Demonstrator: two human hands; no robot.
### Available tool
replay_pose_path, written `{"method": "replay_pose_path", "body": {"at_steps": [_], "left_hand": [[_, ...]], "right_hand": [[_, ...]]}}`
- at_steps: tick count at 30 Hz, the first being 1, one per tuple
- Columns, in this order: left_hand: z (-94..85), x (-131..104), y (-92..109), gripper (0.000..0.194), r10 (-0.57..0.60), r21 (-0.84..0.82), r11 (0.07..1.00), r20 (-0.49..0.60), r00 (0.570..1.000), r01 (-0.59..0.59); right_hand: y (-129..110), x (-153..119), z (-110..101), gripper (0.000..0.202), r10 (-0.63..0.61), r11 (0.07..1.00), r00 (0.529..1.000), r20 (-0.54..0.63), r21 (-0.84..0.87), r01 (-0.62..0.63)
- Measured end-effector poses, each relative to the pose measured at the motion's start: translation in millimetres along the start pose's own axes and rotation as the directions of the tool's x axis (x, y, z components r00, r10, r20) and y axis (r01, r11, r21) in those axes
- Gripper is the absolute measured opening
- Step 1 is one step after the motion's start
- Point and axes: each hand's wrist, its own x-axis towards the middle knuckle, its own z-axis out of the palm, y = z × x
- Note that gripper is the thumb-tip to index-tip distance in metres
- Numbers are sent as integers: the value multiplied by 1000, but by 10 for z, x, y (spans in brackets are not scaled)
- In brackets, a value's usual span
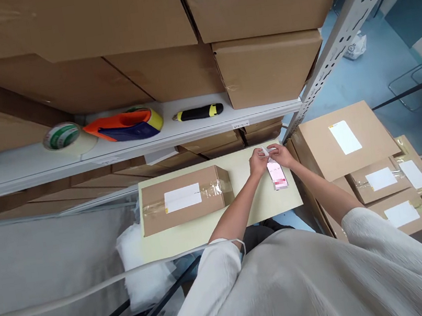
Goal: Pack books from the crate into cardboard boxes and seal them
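Over the right part of the pale yellow table [256, 206], my left hand [258, 162] and my right hand [281, 156] meet, their fingers pinched on a small white paper [266, 154]. Just below them lies a phone [277, 175] with a pink and white screen, its upper end close to my fingers. Left of my hands, a taped brown carton [185, 200] with a white label rests on the table. Fine detail of the paper and fingertips is too small to make out.
A shelf [171, 132] beyond the table holds large cartons [269, 70], a tape roll [67, 137], an orange and blue tape dispenser [127, 125] and a black-yellow cutter [198, 112]. Labelled boxes [347, 140] are stacked right. A pale cable [95, 287] crosses the lower left.
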Motion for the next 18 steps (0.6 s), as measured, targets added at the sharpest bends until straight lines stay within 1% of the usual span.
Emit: {"method": "replay_pose_path", "body": {"at_steps": [3, 8, 11, 14, 16, 18], "left_hand": [[-13, 5, -14, 38, -2, 11, 1000, 4, 1000, 2], [-53, 14, -17, 36, -11, 3, 1000, 19, 1000, 11], [-50, 22, -14, 36, -3, 10, 1000, 31, 1000, 2], [-25, 34, -23, 37, 8, 16, 1000, 33, 999, -9], [-18, 45, -37, 36, 12, 24, 1000, 22, 1000, -13], [-32, 59, -53, 36, 15, 28, 999, 11, 1000, -16]], "right_hand": [[35, -5, 15, 31, -28, 998, 1000, -3, -62, 28], [69, -6, 31, 18, -106, 984, 992, -66, -152, 95], [57, -7, 52, 14, -136, 978, 990, -47, -169, 126], [38, -13, 67, 11, -135, 976, 989, -54, -181, 123], [27, -26, 55, 9, -138, 967, 989, -57, -225, 122], [12, -51, 24, 12, -155, 940, 987, -40, -314, 135]]}}
